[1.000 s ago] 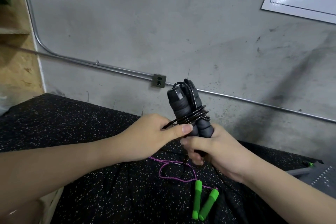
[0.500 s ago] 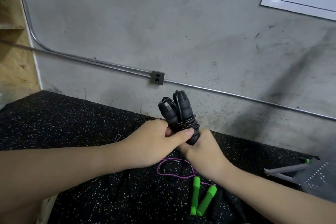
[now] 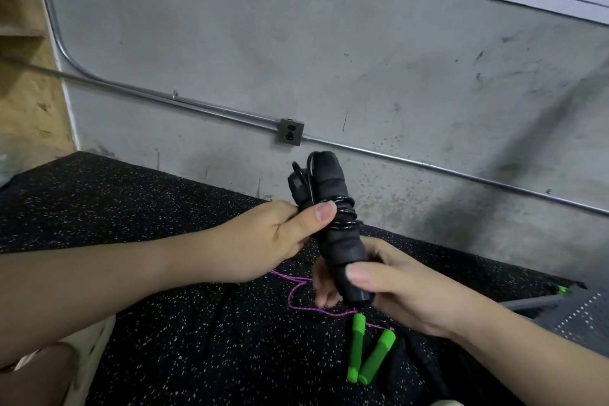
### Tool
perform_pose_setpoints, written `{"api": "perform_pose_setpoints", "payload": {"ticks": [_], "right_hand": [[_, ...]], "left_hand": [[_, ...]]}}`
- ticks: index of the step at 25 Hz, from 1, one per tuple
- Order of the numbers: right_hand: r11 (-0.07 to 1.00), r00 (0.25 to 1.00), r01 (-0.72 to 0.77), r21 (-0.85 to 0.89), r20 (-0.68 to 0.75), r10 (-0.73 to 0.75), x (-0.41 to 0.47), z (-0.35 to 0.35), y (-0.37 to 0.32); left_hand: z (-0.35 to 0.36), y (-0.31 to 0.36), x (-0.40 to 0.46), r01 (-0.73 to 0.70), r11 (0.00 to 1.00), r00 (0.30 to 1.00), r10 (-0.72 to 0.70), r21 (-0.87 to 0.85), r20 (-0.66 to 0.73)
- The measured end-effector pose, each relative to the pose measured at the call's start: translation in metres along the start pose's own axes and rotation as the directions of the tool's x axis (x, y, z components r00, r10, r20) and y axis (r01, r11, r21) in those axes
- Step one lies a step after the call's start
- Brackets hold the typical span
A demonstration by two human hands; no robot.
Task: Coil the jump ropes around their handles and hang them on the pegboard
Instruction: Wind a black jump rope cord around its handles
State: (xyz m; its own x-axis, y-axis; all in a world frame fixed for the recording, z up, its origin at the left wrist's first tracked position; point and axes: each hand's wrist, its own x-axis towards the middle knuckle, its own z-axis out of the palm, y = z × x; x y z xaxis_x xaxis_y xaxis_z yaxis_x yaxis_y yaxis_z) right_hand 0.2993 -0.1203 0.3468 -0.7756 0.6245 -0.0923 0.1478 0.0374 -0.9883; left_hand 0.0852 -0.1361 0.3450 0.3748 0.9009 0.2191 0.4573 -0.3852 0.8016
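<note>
A black jump rope [image 3: 333, 208], its two foam handles side by side and its cord wound around their middle, is held upright above the speckled black mat [image 3: 164, 323]. My left hand [image 3: 263, 241] pinches the bundle at the coil, thumb on the cord. My right hand [image 3: 389, 290] grips the lower ends of the handles. On the mat below lies a second rope with two green handles [image 3: 365, 353] and a loose purple cord [image 3: 296, 293]. No pegboard is in view.
A grey concrete wall [image 3: 329, 43] with a metal conduit and junction box [image 3: 290, 132] stands just behind the mat. A wooden board [image 3: 23, 92] is at the far left. A grey frame part [image 3: 534, 301] lies at the right edge.
The black bundle has tilted and turned in my hands. My right hand slid down to the handles' lower ends, while my left thumb stays on the coil.
</note>
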Motion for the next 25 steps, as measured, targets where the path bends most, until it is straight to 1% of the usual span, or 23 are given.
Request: {"api": "perform_pose_setpoints", "payload": {"ticks": [1, 2, 3, 4, 5, 7, 10, 12, 15, 19, 23, 25], "right_hand": [[0.987, 0.995, -0.011, 0.160, 0.098, -0.005, -0.002, 0.001, 0.000], [0.962, 0.987, -0.035, 0.270, 0.162, -0.010, -0.001, 0.003, 0.001], [0.945, 0.981, -0.054, 0.323, 0.194, -0.010, 0.000, 0.006, 0.000], [0.943, 0.980, -0.061, 0.327, 0.198, -0.005, 0.001, 0.010, -0.001], [0.951, 0.984, -0.060, 0.303, 0.177, 0.006, 0.002, 0.012, -0.003], [0.973, 0.997, -0.052, 0.223, 0.064, 0.039, 0.004, 0.014, -0.007], [0.992, 0.984, -0.040, 0.121, -0.170, 0.060, 0.004, 0.013, -0.005], [0.997, 0.967, -0.011, 0.074, -0.255, 0.029, 0.004, 0.013, -0.001], [0.999, 0.946, 0.038, -0.007, -0.323, -0.038, 0.007, 0.011, 0.001], [1.000, 0.907, 0.000, -0.027, -0.421, -0.012, 0.008, 0.007, -0.003], [0.995, 0.898, -0.030, -0.096, -0.439, -0.015, 0.009, 0.005, -0.004], [0.993, 0.897, -0.027, -0.114, -0.442, -0.026, 0.011, 0.007, -0.007]], "left_hand": [[-0.003, 0.002, -0.001, -0.030, 0.999, 0.999, 0.031, -0.025, 0.031], [-0.004, 0.008, -0.002, -0.056, 0.998, 0.997, 0.057, -0.018, 0.056], [-0.005, 0.013, -0.003, -0.081, 0.997, 0.994, 0.081, -0.002, 0.073], [-0.005, 0.016, -0.002, -0.106, 0.994, 0.992, 0.105, 0.002, 0.076], [-0.005, 0.018, -0.003, -0.117, 0.993, 0.990, 0.118, -0.014, 0.078], [-0.004, 0.010, 0.000, -0.100, 0.995, 0.993, 0.100, -0.006, 0.062], [-0.003, -0.007, 0.000, 0.034, 0.980, 0.999, -0.032, 0.194, -0.011], [-0.003, -0.008, -0.001, 0.087, 0.966, 0.996, -0.076, 0.245, -0.053], [-0.005, -0.007, 0.000, 0.036, 0.973, 0.995, -0.013, 0.228, -0.099], [0.002, 0.004, -0.002, -0.003, 0.979, 0.989, 0.033, 0.202, -0.142], [0.008, 0.013, -0.006, -0.021, 0.965, 0.986, 0.064, 0.263, -0.154], [0.010, 0.016, -0.006, -0.018, 0.965, 0.984, 0.064, 0.263, -0.166]]}}
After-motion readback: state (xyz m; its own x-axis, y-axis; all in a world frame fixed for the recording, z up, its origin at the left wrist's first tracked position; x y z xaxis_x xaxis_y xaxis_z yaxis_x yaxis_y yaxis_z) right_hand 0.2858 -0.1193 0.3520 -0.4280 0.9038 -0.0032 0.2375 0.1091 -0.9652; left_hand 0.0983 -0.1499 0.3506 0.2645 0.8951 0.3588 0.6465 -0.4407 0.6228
